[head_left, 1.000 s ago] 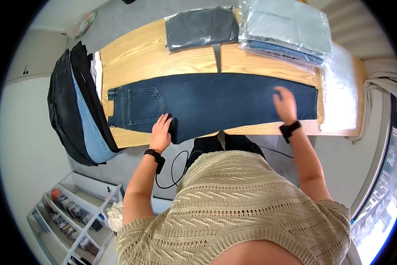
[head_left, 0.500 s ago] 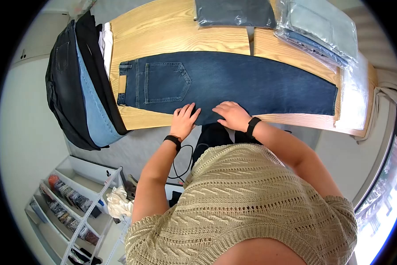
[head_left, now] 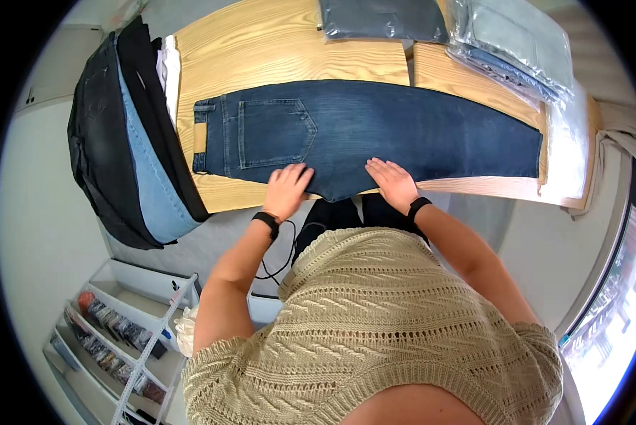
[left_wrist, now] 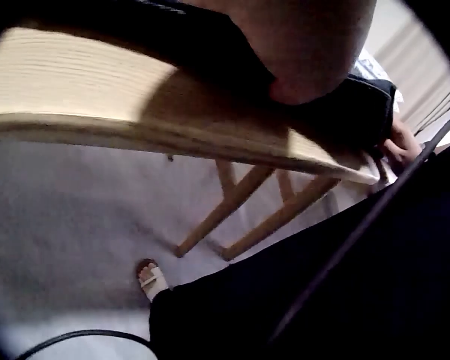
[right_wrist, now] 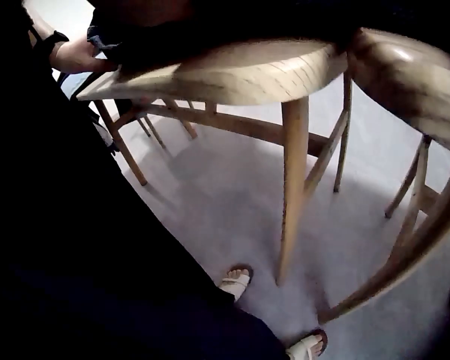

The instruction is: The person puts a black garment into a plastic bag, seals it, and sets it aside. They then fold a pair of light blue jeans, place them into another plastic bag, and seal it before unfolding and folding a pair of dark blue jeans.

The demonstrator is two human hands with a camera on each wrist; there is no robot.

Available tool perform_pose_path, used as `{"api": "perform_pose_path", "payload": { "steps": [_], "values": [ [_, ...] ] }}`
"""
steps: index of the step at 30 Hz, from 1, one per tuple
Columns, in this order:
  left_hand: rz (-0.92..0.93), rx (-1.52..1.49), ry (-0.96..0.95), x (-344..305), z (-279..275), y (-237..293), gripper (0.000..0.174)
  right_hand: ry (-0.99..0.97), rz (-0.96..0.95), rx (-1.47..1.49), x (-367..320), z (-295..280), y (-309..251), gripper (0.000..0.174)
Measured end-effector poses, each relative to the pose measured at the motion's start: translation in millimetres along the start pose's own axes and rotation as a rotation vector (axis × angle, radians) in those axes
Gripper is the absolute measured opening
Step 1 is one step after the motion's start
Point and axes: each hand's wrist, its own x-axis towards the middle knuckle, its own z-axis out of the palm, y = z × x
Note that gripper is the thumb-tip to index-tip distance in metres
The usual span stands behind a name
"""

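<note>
Dark blue jeans (head_left: 403,134) lie folded lengthwise across the wooden table, waistband to the left and hems to the right, a back pocket facing up. In the head view my left hand (head_left: 287,190) rests on their near edge just below the pocket, fingers extended. My right hand (head_left: 394,181) lies with straight fingers on the near edge of the leg, right of the bulging crotch part. That crotch part hangs over the table's front edge between the hands. The left wrist view has the left hand (left_wrist: 315,52) dark and close at the top.
Clear-bagged dark grey trousers (head_left: 381,20) and a stack of bagged light jeans (head_left: 512,42) sit along the far side. Black trousers (head_left: 95,156) and light blue jeans (head_left: 151,191) drape over the left end. A plastic sheet (head_left: 569,149) covers the right end. Wooden legs (right_wrist: 294,187) stand underneath.
The right hand has come from the leg's hem end to the crotch, then shifted slightly right along the near edge. The left hand stays by the pocket. The head view has tilted and shifted.
</note>
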Motion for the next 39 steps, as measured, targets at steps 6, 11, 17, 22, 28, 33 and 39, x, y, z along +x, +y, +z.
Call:
{"api": "perform_pose_path", "payload": {
  "steps": [6, 11, 17, 22, 28, 33, 39],
  "values": [
    [0.019, 0.296, 0.037, -15.2, 10.2, -43.2, 0.038, 0.021, 0.051, -0.212, -17.0, 10.5, 12.1, 0.052],
    [-0.044, 0.232, 0.023, -21.5, 8.4, -54.4, 0.036, 0.224, 0.186, -0.124, -27.9, 5.0, 36.1, 0.038],
    [-0.048, 0.144, 0.086, -25.9, 4.3, -51.8, 0.037, 0.178, 0.145, 0.034, -36.9, -11.5, 52.9, 0.033],
    [-0.217, -0.058, 0.043, -15.7, -12.5, -56.4, 0.027, 0.106, 0.369, 0.483, -32.5, -33.3, 61.1, 0.029],
    [-0.324, -0.027, 0.004, -0.2, -10.1, -60.8, 0.022, 0.094, 0.406, 0.381, -19.9, -36.7, 71.8, 0.024],
    [-0.346, 0.189, 0.103, 12.7, 7.1, -61.6, 0.030, -0.033, 0.444, -0.225, 2.0, -29.6, 63.4, 0.024],
    [-0.379, 0.181, 0.103, 14.1, 11.2, -61.5, 0.031, 0.320, 0.506, -0.199, 45.8, -15.8, 9.3, 0.019]
  ]
}}
